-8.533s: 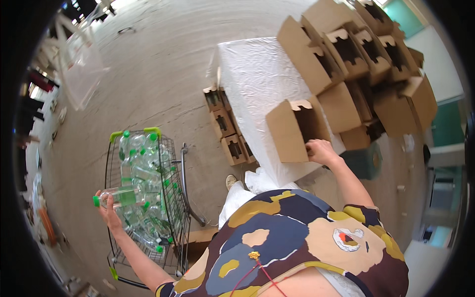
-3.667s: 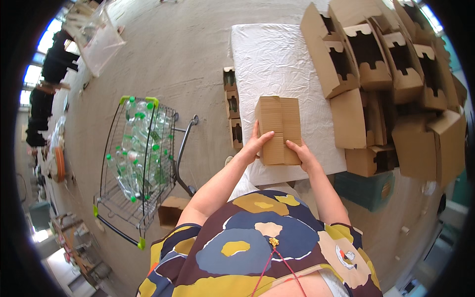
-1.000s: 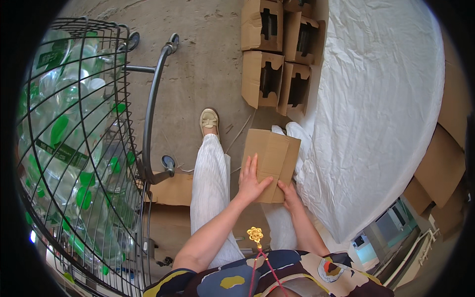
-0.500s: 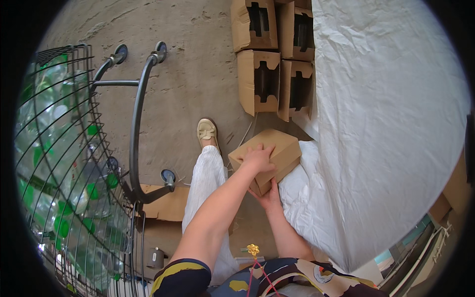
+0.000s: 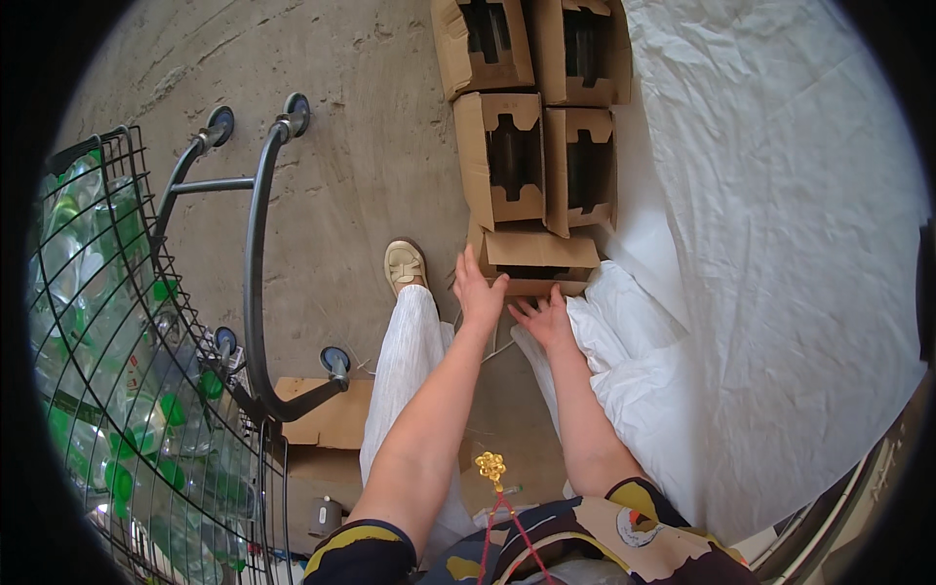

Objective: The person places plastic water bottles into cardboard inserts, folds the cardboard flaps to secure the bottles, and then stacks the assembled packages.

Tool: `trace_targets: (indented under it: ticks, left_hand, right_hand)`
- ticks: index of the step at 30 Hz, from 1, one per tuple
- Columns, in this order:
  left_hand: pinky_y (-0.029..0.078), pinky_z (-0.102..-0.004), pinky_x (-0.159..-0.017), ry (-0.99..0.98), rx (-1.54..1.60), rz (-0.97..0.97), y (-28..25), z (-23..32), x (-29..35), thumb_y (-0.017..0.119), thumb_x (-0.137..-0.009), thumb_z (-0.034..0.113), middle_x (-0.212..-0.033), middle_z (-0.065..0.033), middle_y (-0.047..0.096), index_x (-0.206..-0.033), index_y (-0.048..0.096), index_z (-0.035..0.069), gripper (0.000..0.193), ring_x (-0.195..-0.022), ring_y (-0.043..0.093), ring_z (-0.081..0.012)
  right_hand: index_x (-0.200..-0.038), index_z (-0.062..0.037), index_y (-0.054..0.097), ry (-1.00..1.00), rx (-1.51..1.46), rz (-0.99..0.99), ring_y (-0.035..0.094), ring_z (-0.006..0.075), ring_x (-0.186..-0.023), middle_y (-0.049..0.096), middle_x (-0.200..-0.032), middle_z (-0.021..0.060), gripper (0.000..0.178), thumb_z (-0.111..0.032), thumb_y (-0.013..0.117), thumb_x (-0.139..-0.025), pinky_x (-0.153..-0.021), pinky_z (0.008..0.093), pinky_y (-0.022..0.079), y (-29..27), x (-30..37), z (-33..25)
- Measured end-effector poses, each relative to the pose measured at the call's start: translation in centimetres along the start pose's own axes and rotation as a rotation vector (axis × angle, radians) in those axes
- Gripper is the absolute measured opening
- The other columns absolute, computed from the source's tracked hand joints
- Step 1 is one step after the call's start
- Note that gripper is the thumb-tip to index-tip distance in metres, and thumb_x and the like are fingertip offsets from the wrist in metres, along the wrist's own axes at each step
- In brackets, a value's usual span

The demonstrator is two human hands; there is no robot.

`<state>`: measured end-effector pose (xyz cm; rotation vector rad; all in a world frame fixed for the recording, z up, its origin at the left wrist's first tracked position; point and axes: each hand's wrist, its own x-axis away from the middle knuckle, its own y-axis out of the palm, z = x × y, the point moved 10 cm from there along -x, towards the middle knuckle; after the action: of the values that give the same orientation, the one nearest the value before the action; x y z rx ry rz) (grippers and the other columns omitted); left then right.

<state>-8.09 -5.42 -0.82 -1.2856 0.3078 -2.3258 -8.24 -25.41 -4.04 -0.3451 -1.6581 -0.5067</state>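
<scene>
A brown cardboard box (image 5: 546, 251) sits at the near end of a group of similar boxes (image 5: 515, 200), its dark cut-out side turned up. At its left near corner is my left hand (image 5: 478, 295), fingers stretched out and apart, the fingertips at or against the cardboard. My right hand (image 5: 548, 320) lies by the box's near edge with its fingers spread, and one fingertip seems to touch that edge. Neither hand grips anything. Part of the box's left side is hidden behind my left hand.
A wire cart (image 5: 146, 419) full of plastic bottles with green caps stands at left, its grey wheeled frame (image 5: 255, 283) reaching over the floor. White sheeting (image 5: 780, 253) covers the right side. Flat cardboard (image 5: 327, 414) lies near my leg. My shoe (image 5: 405, 265) is left of the boxes.
The box has moved away from me to the near end of the group and been turned, cut-out side up. Both hands have let go of it and opened.
</scene>
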Motion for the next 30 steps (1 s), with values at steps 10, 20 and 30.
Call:
trace_targets:
  ticks: [10, 20, 30]
  left_hand:
    - [0.031, -0.0394, -0.114, -0.21, 0.474, -0.288, 5.8, -4.4, 0.4, 0.075, -0.078, 0.024, -0.152, -0.0247, 0.028, -0.151, 0.021, -0.001, 0.094, -0.141, 0.031, -0.0343]
    - [0.034, -0.0414, -0.112, 0.087, 0.202, 0.051, -9.6, 5.0, 8.7, 0.067, -0.079, 0.012, -0.142, -0.0232, 0.043, -0.138, 0.044, 0.0, 0.064, -0.134, 0.04, -0.0377]
    - [0.041, -0.0418, -0.106, 0.35, 0.181, 0.099, -24.5, 22.8, 24.5, 0.065, -0.083, 0.01, -0.141, -0.0151, 0.046, -0.13, 0.053, 0.004, 0.049, -0.126, 0.047, -0.0353]
  right_hand:
    - [-0.145, -0.0101, 0.031, 0.011, 0.138, 0.143, 0.028, 0.0362, -0.14, 0.03, -0.151, 0.006, 0.057, -0.043, 0.048, -0.101, -0.108, 0.0657, 0.032, 0.1, -0.3, -3.4]
    - [-0.116, -0.0171, 0.062, 0.226, 0.76, -0.14, 0.061, 0.0181, -0.101, 0.064, -0.114, -0.0001, 0.023, -0.02, 0.057, -0.094, -0.081, 0.0399, 0.052, 3.9, 9.9, 8.9]
    - [-0.124, -0.0085, 0.06, 0.12, 1.36, -0.362, 0.065, 0.0179, -0.095, 0.066, -0.114, 0.0046, 0.032, -0.018, 0.058, -0.094, -0.077, 0.0355, 0.053, 15.7, 24.7, 7.1]
